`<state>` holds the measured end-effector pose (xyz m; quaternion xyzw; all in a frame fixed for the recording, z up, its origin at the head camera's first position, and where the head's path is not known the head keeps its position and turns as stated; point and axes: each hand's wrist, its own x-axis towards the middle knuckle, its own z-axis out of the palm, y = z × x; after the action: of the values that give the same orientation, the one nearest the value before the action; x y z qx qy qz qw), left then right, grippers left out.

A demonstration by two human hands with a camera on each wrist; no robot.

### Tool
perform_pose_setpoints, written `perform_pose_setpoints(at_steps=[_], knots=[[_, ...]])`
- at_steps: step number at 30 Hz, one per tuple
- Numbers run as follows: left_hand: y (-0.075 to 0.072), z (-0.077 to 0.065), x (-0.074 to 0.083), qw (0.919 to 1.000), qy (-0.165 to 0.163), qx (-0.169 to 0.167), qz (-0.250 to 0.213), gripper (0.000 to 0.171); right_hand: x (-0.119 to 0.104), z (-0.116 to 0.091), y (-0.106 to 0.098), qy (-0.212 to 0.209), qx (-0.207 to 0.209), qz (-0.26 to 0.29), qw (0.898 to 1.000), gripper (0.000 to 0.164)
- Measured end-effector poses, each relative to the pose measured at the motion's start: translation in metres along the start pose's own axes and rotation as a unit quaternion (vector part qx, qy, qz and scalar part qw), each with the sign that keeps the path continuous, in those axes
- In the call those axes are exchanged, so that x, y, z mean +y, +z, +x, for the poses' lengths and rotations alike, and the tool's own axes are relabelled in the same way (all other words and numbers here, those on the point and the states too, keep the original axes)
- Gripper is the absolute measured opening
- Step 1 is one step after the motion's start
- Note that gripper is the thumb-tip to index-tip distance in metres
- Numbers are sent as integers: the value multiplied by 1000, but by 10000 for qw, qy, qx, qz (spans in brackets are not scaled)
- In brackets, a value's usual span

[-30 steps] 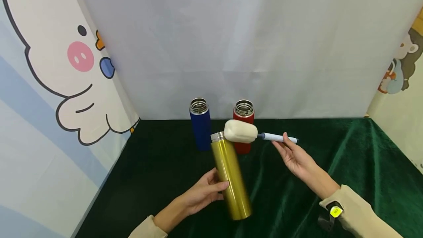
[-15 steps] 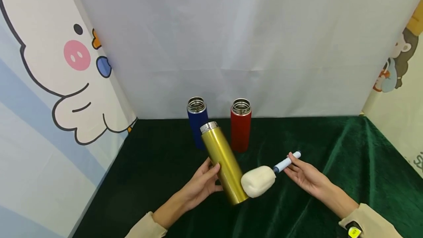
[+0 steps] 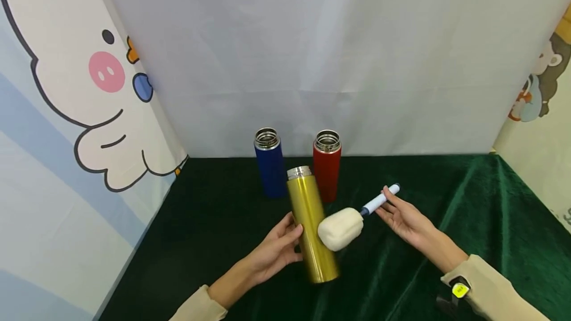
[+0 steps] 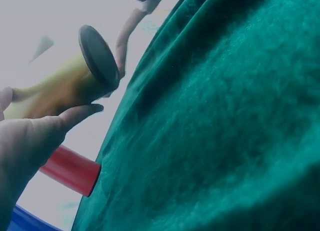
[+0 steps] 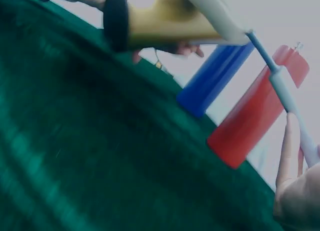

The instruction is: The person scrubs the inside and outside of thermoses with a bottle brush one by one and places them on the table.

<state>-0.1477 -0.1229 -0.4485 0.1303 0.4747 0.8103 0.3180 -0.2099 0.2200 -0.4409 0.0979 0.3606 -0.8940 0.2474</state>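
Note:
My left hand [image 3: 277, 250] grips a gold thermos bottle [image 3: 312, 227] round its lower half, tilted with its silver neck up and to the left. In my right hand [image 3: 408, 219] a bottle brush [image 3: 341, 229] is pinched by its pale blue handle. Its thick white sponge head overlaps the gold bottle's right side in the head view. From the right wrist, the sponge head [image 5: 220, 16] shows across the gold bottle [image 5: 170, 23]. The left wrist view shows the gold bottle's dark base [image 4: 99, 57] and my left thumb along its side.
A blue bottle [image 3: 270, 170] and a red bottle [image 3: 327, 172] stand uncapped behind the gold one, near the back edge. Dark green velvet cloth [image 3: 446, 182] covers the table. A pale curtain [image 3: 312, 53] hangs behind, with cartoon-printed panels at both sides.
The brush head went from the gold bottle's neck down along its right side, then slightly back up. The gold bottle rose and tilted more, then swung somewhat more upright.

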Motion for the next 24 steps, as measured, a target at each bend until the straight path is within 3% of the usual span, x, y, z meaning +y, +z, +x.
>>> perform_pose_setpoints(at_steps=[5, 10, 13, 19, 24], knots=[[3, -3, -2, 9996, -186, -172, -86, 61, -1, 7, 20, 1, -86, 1266, 9919, 15], [3, -4, -5, 9997, -62, -27, -222, 61, 4, 5, 24, 49, -136, 1650, 9862, 16], [2, -3, -6, 9993, 47, 107, -342, 57, 8, 0, 16, 255, -99, 1293, 9912, 18], [-1, 2, -4, 9969, 225, 696, -275, 49, 14, -12, -6, 375, -57, -86, 9992, 26], [-4, 7, -2, 9948, 122, 1005, -67, 48, 11, -19, -20, 248, 53, -763, 9968, 14]])
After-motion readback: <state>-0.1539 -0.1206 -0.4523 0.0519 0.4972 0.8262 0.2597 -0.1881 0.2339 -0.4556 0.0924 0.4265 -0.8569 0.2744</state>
